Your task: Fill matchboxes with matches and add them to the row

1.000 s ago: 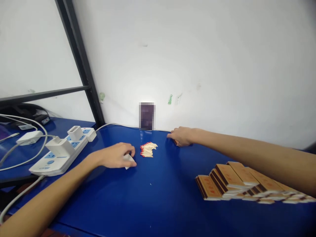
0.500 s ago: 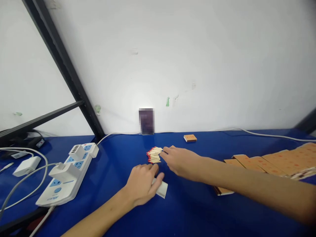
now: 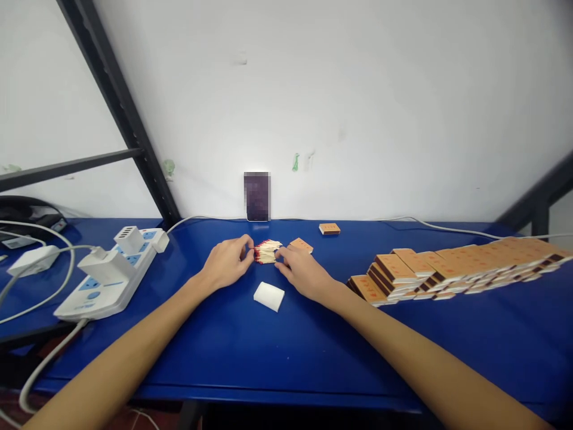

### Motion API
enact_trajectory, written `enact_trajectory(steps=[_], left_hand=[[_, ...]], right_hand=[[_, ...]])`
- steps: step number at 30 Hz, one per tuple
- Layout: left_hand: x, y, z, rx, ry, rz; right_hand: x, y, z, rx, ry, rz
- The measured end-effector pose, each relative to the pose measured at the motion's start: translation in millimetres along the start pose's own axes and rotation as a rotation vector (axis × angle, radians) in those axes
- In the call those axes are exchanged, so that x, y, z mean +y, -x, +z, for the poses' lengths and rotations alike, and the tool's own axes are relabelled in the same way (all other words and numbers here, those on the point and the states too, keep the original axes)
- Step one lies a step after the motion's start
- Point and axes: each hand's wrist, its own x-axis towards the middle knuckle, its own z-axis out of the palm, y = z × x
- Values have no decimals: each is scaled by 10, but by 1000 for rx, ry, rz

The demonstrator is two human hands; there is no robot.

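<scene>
A pile of red-tipped matches lies on the blue table, heads to the left. At the head end my left hand has its thumb and fingers curled against the matches. My right hand does the same at the bare wooden ends, so the pile sits between both hands. Just behind the right fingers is an orange matchbox cover, partly hidden by them. A white matchbox tray rests on the table in front of the hands, touched by neither.
Stacked matchboxes stretch along the right side. One more matchbox lies near the wall. On the left are a power strip with plugs and white cables. A dark pixelated rectangle leans against the wall.
My left hand has left the white tray and moved up to the match heads. My right hand stays at the wooden ends. The view has tipped down, showing more table.
</scene>
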Motion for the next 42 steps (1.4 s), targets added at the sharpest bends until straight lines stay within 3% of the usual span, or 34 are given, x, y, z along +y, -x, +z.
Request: enact_trajectory(steps=[6,12,19,27,32,42], left_hand=[[12,46,17,-101,52,190],[-37,43,42,-88,81,260],[-114,58,15,-91,200,220],[-125,29,69,-104,179,250],[-119,36,95,-116,173,219],[-100,44,125,-93,164,221]], right_hand=[[8,-30,84,20,19,21],[40,-73,130,26,8,19],[109,4,57,-41,-67,-73],[122,91,77,-51,-180,-84],[91,50,75,-8,-290,1],[78,-60,137,19,-145,-42]])
